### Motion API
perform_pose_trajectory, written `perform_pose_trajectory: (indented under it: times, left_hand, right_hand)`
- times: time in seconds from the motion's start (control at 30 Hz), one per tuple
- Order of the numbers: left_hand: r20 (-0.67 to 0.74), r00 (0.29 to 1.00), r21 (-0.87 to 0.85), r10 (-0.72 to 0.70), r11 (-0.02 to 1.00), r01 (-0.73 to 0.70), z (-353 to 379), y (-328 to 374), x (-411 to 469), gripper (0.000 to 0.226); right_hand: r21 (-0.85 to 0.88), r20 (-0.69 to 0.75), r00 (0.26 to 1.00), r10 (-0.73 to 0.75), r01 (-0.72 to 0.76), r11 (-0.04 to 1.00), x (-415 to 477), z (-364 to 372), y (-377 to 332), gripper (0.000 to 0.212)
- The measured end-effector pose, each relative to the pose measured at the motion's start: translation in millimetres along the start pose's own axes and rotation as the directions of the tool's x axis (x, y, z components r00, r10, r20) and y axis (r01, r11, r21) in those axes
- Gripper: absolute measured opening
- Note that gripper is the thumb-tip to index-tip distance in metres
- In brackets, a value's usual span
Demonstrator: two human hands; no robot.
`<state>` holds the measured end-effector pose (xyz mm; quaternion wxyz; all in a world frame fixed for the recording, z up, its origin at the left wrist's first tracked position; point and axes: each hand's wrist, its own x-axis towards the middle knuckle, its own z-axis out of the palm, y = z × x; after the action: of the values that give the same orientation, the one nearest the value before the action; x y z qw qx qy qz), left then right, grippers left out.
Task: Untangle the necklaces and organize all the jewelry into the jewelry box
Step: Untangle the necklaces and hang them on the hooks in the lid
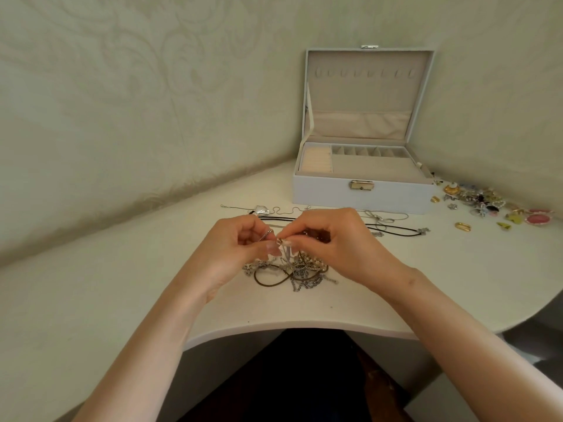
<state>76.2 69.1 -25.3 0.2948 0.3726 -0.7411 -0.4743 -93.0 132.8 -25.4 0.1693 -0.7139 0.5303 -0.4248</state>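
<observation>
A tangled heap of necklaces [292, 271], silver chains and a brown cord, lies on the white table in front of me. My left hand [240, 248] and my right hand [332, 239] are raised just above it, fingertips meeting, both pinching a strand pulled up from the heap. Behind my hands several untangled necklaces lie stretched out: a silver heart pendant chain [263, 210] and a black cord necklace [396, 231]. The grey jewelry box [362, 193] stands open at the back right, its beige compartments showing nothing inside.
A scatter of earrings, rings and brooches [487, 205] lies to the right of the box, with a gold ring [463, 226] nearer me. The table's curved front edge [289, 328] runs close below my forearms. Patterned walls enclose the corner.
</observation>
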Motion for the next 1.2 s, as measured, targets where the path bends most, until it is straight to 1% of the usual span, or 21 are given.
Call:
perform_pose_trajectory:
  times: [0.1,0.2,0.23,0.3,0.37,0.4,0.43,0.47,0.53,0.57,0.6,0.67,0.77,0.83,0.9,1.0,1.2]
  left_hand:
    - [-0.031,1.000,0.020,0.005,1.000,-0.005,-0.9,1.0,0.1,0.005]
    - [-0.080,0.997,0.137,0.015,0.991,-0.004,0.7,1.7,2.2,0.004]
    - [-0.089,0.996,0.157,0.020,0.988,-0.006,2.6,2.1,3.0,0.012]
    - [-0.085,0.995,0.119,0.059,0.992,-0.048,6.1,5.7,4.5,0.035]
    - [-0.055,0.984,0.062,0.171,0.984,-0.167,7.8,11.8,6.2,0.054]
    - [-0.030,0.974,0.056,0.226,0.973,-0.224,7.9,14.6,6.5,0.056]
    - [-0.006,0.964,0.072,0.266,0.962,-0.265,7.9,16.2,6.7,0.051]
    - [0.014,0.957,0.094,0.289,0.953,-0.289,8.3,18.3,6.9,0.039]
    - [0.018,0.952,0.130,0.306,0.943,-0.306,8.9,19.6,7.7,0.014]
    - [0.006,0.947,0.144,0.320,0.937,-0.318,8.7,19.0,8.3,0.007]
    - [-0.013,0.940,0.162,0.340,0.929,-0.334,8.3,18.0,8.7,0.006]
    - [-0.075,0.927,0.171,0.368,0.921,-0.352,5.9,15.5,9.1,0.017]
    - [-0.237,0.926,0.054,0.294,0.956,-0.289,3.5,11.8,10.0,0.028]
    - [-0.364,0.909,-0.069,0.203,0.968,-0.243,3.3,11.2,10.3,0.032]
    - [-0.460,0.882,-0.197,0.102,0.957,-0.213,1.2,11.4,11.3,0.034]
    - [-0.526,0.851,-0.274,0.013,0.944,-0.184,-3.1,10.3,12.1,0.035]
    - [-0.580,0.813,-0.283,-0.061,0.950,-0.130,-8.6,4.1,13.3,0.036]
  right_hand:
    - [0.204,-0.015,0.998,0.068,-0.064,0.977,0.0,-6.4,-3.1,0.021]
    - [0.307,-0.029,0.998,0.061,-0.049,0.951,2.9,-13.8,-9.3,0.031]
    - [0.322,-0.031,0.998,0.049,-0.037,0.946,4.9,-16.1,-11.8,0.031]
    - [0.336,-0.025,0.999,0.040,-0.029,0.942,9.8,-18.8,-15.6,0.028]
    - [0.332,-0.007,0.998,0.054,-0.049,0.942,14.6,-20.1,-17.9,0.024]
    - [0.330,0.002,0.998,0.063,-0.060,0.942,16.8,-20.5,-18.4,0.022]
    - [0.327,0.006,0.998,0.068,-0.067,0.943,18.3,-21.3,-18.9,0.021]
    - [0.319,0.004,0.998,0.070,-0.067,0.945,19.6,-22.2,-19.5,0.019]
    - [0.289,-0.002,0.998,0.069,-0.065,0.955,20.9,-24.0,-21.3,0.014]
    - [0.275,-0.001,0.997,0.074,-0.071,0.959,20.9,-25.2,-22.1,0.012]
    - [0.270,0.003,0.996,0.087,-0.085,0.959,20.6,-26.2,-22.4,0.011]
    - [0.281,0.020,0.993,0.120,-0.121,0.952,19.5,-28.3,-21.5,0.012]
    - [0.317,0.042,0.991,0.129,-0.136,0.939,17.4,-30.4,-18.4,0.019]
    - [0.335,0.050,0.991,0.124,-0.134,0.933,15.7,-31.0,-16.3,0.021]
    - [0.354,0.056,0.991,0.125,-0.137,0.925,14.1,-30.9,-14.4,0.023]
    - [0.370,0.065,0.991,0.121,-0.137,0.919,12.2,-30.5,-12.5,0.023]
    - [0.399,0.046,0.992,0.114,-0.123,0.909,10.3,-34.9,-11.1,0.021]
